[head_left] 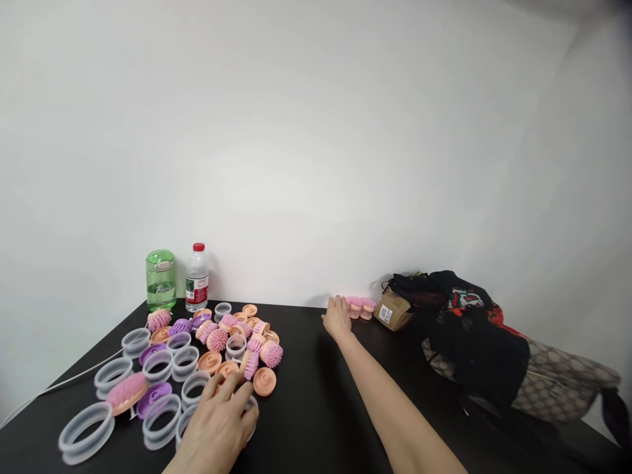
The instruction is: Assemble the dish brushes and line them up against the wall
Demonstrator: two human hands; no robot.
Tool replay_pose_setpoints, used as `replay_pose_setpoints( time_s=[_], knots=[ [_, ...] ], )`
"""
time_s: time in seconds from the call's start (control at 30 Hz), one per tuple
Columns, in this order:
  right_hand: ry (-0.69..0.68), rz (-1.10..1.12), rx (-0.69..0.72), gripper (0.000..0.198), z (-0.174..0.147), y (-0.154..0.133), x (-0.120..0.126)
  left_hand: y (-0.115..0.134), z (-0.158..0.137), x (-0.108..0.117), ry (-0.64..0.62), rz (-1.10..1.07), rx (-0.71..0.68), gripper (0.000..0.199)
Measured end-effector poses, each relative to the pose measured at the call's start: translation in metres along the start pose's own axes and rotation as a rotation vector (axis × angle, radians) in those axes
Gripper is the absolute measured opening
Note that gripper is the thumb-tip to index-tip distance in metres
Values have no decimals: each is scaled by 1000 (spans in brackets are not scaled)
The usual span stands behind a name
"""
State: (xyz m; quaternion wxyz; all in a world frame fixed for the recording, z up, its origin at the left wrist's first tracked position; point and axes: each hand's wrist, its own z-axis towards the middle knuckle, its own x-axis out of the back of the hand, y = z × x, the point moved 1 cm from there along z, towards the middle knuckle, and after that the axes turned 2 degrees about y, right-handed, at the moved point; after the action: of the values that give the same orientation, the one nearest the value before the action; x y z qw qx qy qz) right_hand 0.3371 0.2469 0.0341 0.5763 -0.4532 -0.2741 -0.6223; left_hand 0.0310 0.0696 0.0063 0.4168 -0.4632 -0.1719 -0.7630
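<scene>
My left hand reaches palm down over the near right side of a spread of parts. Its fingers are bent and somewhat apart, above an orange round cap and beside clear plastic rings. Whatever lies under the palm is hidden. At the back by the wall, my right hand is closed at the left end of a short row of pink-bristled scrubber brushes. The back of this hand hides its fingertips and anything in them. Other pink scrubber heads and purple caps lie in the spread.
A green lidded container and a red-capped water bottle stand at the back left. To the right are a small cardboard box, dark clothing and a patterned bag. A white cable crosses the left table edge.
</scene>
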Motion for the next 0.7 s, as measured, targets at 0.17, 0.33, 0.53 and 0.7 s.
replay_pose_setpoints(
  time_s=[0.17,0.33,0.53,0.7],
  knots=[
    [-6,-204,-80,36,22,16,-7,-9,-3,-23,155,32,20,17],
    [-23,-328,-23,34,20,13,-1,-4,-2,-1,43,23,44,11],
    [-99,-387,53,31,-1,12,6,-1,1,24,-107,-28,63,27],
    [-104,-394,38,32,-21,25,11,-3,4,30,-188,-100,85,34]
  ],
)
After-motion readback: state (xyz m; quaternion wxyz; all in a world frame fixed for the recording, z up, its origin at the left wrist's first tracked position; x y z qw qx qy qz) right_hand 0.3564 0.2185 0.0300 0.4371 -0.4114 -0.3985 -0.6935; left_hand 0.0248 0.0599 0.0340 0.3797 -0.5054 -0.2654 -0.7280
